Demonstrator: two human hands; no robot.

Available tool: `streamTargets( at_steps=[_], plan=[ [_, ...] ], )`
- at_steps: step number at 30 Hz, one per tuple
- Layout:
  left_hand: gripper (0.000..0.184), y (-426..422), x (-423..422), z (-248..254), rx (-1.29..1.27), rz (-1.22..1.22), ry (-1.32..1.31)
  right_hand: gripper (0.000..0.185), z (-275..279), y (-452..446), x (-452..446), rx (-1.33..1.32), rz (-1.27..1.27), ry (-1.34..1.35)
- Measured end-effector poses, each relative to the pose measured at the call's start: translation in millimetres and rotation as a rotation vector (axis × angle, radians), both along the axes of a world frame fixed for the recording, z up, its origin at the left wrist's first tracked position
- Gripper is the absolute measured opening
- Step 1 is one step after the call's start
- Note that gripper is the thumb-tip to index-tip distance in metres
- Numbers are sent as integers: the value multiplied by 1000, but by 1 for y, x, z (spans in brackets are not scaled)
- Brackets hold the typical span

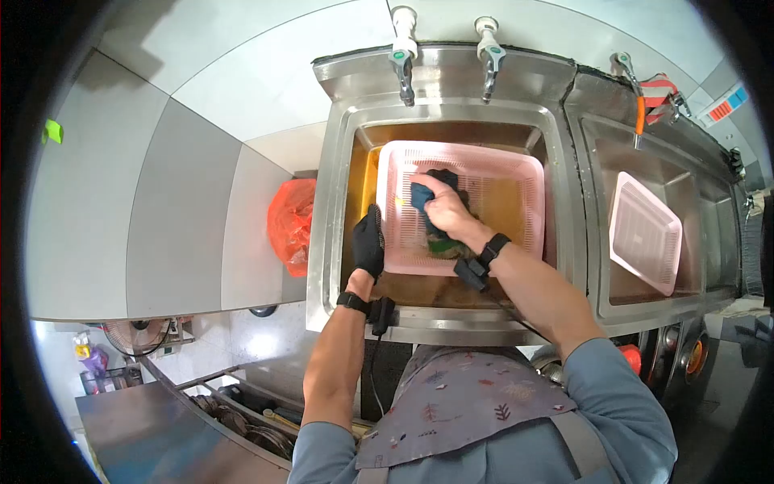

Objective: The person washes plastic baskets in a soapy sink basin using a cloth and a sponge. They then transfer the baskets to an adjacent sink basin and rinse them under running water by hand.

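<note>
A pink plastic basket [528,165] sits in the left steel sink [564,242], over brownish water. My left hand [368,244], in a black glove, grips the basket's left rim near its lower corner. Bare and reaching into the basket, my right hand [446,206] is closed on a dark blue cloth [421,196]. Below that hand lies a dark green bundle [443,244], partly hidden by my wrist. A yellow item [371,173] shows between the basket and the sink's left wall.
Two taps [403,68] [490,64] rise behind the sink. Another pink basket [645,234] leans in the right sink, beneath an orange hose [641,117]. A red plastic bag [292,226] lies left of the sink. Cables hang from both wrists.
</note>
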State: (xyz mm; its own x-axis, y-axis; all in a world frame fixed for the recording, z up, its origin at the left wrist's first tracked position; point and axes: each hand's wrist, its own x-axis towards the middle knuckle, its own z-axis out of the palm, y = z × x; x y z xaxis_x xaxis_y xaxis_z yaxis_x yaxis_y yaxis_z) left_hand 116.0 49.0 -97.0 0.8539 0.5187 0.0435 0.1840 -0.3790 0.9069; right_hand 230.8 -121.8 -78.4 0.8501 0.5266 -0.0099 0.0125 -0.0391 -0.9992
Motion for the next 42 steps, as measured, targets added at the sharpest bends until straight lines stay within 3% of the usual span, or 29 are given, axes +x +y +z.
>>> streamTargets(
  at_steps=[1,3,5,7,9,10,11,14,15,17,20,21,23,25,27,29,31,32,34,38,40,41,42],
  plan=[
    [51,5,1,-10,1,1,10,61,-11,14,-7,40,-10,-17],
    [46,13,9,-30,-331,50,37,66,-19,32,-31,4,-39,-155],
    [42,10,9,-38,-338,26,-70,77,-12,41,-60,-28,-8,-207],
    [39,12,10,-48,-348,1,-181,66,-13,39,-81,-38,6,-332],
    [34,17,15,-46,-1064,132,14,64,6,19,-91,-266,221,-253],
    [35,11,15,-43,-796,175,48,64,0,11,-90,-271,216,-257],
    [35,8,13,-40,-800,168,50,62,-8,5,-90,-370,345,-357],
    [41,-3,15,-12,-418,116,97,59,0,-23,-77,-527,609,-542],
    [41,-1,15,-14,-421,112,94,58,5,-34,-71,-579,755,-617],
    [44,6,10,-23,-134,9,33,52,-10,-63,-50,-635,817,-619],
    [47,5,13,-20,-302,97,46,40,-27,-111,-20,-845,866,-596],
    [47,4,11,-14,-303,100,49,42,19,-117,-15,-1060,927,-487],
    [51,0,12,3,-281,115,106,40,8,-140,4,-1097,925,-537],
    [52,-7,13,12,-192,119,102,35,9,-146,21,-1333,745,-463],
    [54,-12,17,14,-101,118,95,38,10,-143,40,-1299,586,-463],
    [56,-14,22,12,-193,143,78,41,10,-142,43,-1256,426,-459],
    [56,-13,20,21,-128,123,113,52,10,-132,31,-971,37,-773],
    [56,-13,16,26,-68,100,155,52,7,-123,23,-963,36,-771],
    [56,-10,15,19,-92,71,114,65,8,-100,15,-1095,-77,-362],
    [54,-8,9,10,-98,44,106,68,-28,-70,10,-1229,-2,-347],
    [56,-9,4,6,-94,66,136,53,-27,-64,8,-975,234,-422],
    [56,-9,4,4,-96,68,132,53,-28,-61,4,-977,235,-428],
    [54,-7,5,3,-9,79,136,47,-11,-53,-2,-819,268,-407]
  ],
)
